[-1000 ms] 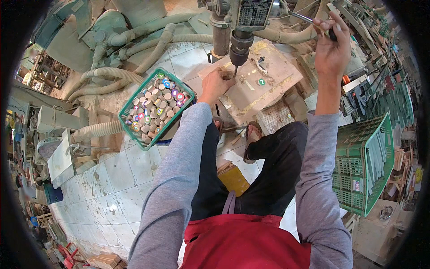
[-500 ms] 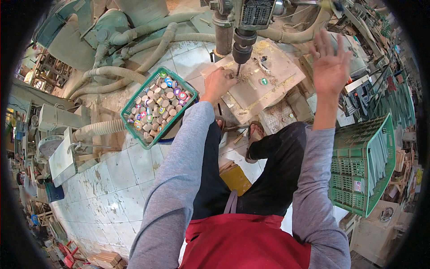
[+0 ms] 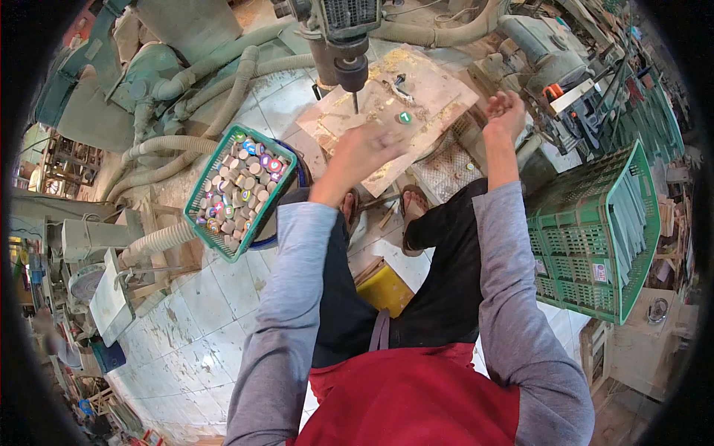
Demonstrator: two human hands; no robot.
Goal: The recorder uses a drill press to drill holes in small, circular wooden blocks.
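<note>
My left hand [image 3: 366,157] hovers over the near left part of a dusty wooden board [image 3: 439,85], palm down. Motion blurs its fingers, so whether it holds anything is hidden. Above it, the drill press chuck [image 3: 351,72] carries a thin drill bit [image 3: 355,102] that points down at the board. A small round green-topped disc [image 3: 404,117] lies on the board, right of the bit. To the board's right, my right hand [image 3: 506,114] is raised with loosely curled fingers and shows nothing in it. Left of my left arm, a green basket [image 3: 284,181] holds many small round wooden discs, some with coloured tops.
A large green crate [image 3: 573,253] with grey slats stands on the right. Thick ribbed hoses [image 3: 236,93] run behind the basket. A machine with a tilted white plate [image 3: 111,297] stands at left. A yellow box [image 3: 387,290] sits between my legs.
My left hand has drawn back from the drill bit toward me. My right hand has come lower and its spread fingers have curled. The whole view has shifted.
</note>
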